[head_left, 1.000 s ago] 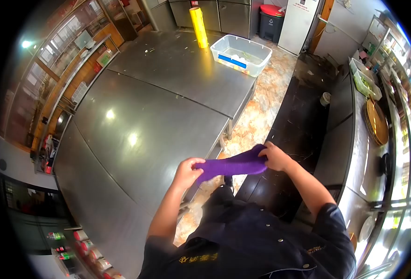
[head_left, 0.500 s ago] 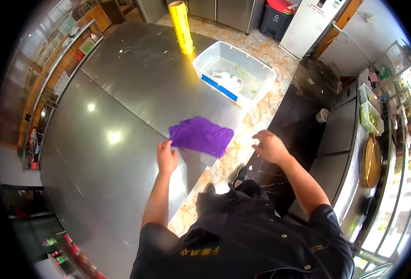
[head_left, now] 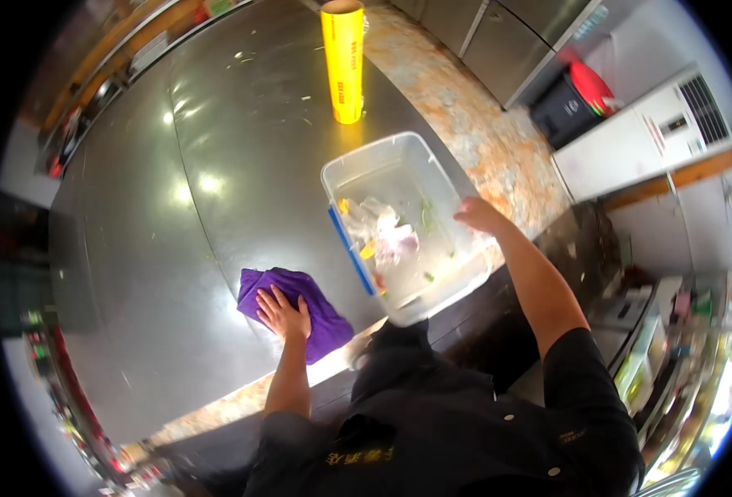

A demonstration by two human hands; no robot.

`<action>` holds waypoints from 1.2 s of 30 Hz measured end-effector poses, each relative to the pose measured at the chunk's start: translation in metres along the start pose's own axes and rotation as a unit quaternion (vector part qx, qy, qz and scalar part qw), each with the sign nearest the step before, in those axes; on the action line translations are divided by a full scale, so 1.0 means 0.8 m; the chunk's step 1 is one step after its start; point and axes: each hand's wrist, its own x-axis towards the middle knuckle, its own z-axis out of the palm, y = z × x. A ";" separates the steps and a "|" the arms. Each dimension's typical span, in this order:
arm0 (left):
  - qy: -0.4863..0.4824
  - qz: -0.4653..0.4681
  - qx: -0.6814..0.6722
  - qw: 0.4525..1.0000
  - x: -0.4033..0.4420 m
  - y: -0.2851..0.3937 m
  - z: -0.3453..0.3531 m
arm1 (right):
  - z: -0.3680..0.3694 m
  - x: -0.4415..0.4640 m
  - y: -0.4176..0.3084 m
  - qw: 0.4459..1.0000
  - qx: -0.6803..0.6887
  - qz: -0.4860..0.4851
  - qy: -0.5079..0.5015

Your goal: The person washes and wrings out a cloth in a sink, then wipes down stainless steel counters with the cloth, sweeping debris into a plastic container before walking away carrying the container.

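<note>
My left hand (head_left: 283,314) lies with its fingers spread on a purple cloth (head_left: 327,325), pressing it to the steel table (head_left: 134,290) near its front edge. With my right hand (head_left: 480,217), fingers curled, I hold the right rim of a clear plastic bin (head_left: 414,308). A blue handle (head_left: 351,250) runs along the bin's left side. Inside the bin are crumpled clear plastic (head_left: 370,217), yellow bits and green scraps. The bin's near end reaches over the table edge, and its underside is hidden.
A yellow roll (head_left: 345,70) stands upright on the table beyond the bin. Small scraps dot the far tabletop. A black trash bin with a red lid (head_left: 569,103) and a white upright unit (head_left: 643,137) stand at the right, with cluttered shelves at the lower right.
My left hand has gone from holding the cloth's corner to lying flat on it. My right hand has taken hold of the bin's rim. The bin is turned and nearer to me; the view has swung.
</note>
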 end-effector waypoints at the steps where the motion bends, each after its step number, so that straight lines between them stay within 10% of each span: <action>1: -0.010 -0.008 0.000 1.000 -0.002 0.023 -0.002 | -0.012 0.034 0.000 0.991 0.072 0.068 -0.091; 7: -0.066 0.017 -0.050 0.996 0.017 0.261 -0.033 | -0.142 0.075 0.027 0.970 0.171 -0.025 -0.171; 17: 0.042 0.018 -0.119 0.992 0.101 0.591 0.015 | -0.494 0.097 0.228 0.979 0.198 0.047 0.001; 23: 0.462 0.017 -0.218 0.860 0.278 0.590 -0.251 | -0.575 0.177 0.354 0.982 0.179 0.058 0.012; 29: 0.222 -0.093 -0.149 0.959 0.420 0.565 -0.418 | -0.585 0.285 0.432 0.980 0.187 0.065 -0.007; 36: 0.325 -0.177 -0.271 0.889 0.227 0.482 -0.464 | -0.604 0.373 0.443 0.979 0.188 0.041 -0.064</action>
